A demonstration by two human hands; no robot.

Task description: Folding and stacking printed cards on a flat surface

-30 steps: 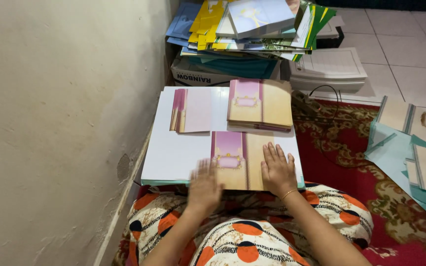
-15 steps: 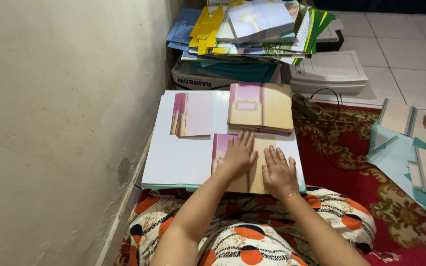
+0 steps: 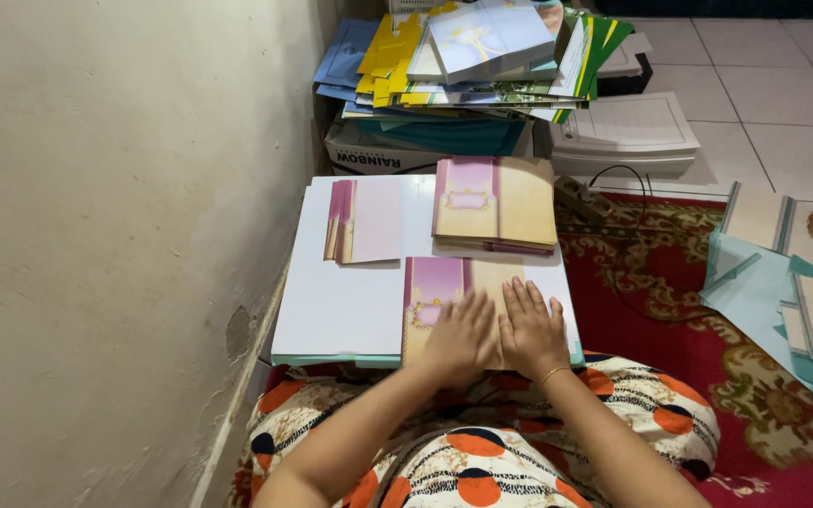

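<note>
Head view: both forearms reach forward from the lap. The left hand (image 3: pixel 460 337) and right hand (image 3: pixel 531 329) lie palm-down, side by side, fingers spread flat and gripping nothing. Under the fingers lies a purple-and-tan card (image 3: pixel 442 287) on the white board (image 3: pixel 341 296). Just beyond the fingertips sits a card stack (image 3: pixel 496 199).

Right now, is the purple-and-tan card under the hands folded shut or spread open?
Folded shut, as far as shows: the purple-and-tan card lies flat on the white board, with the left hand and right hand pressing palms-down on it.
</note>
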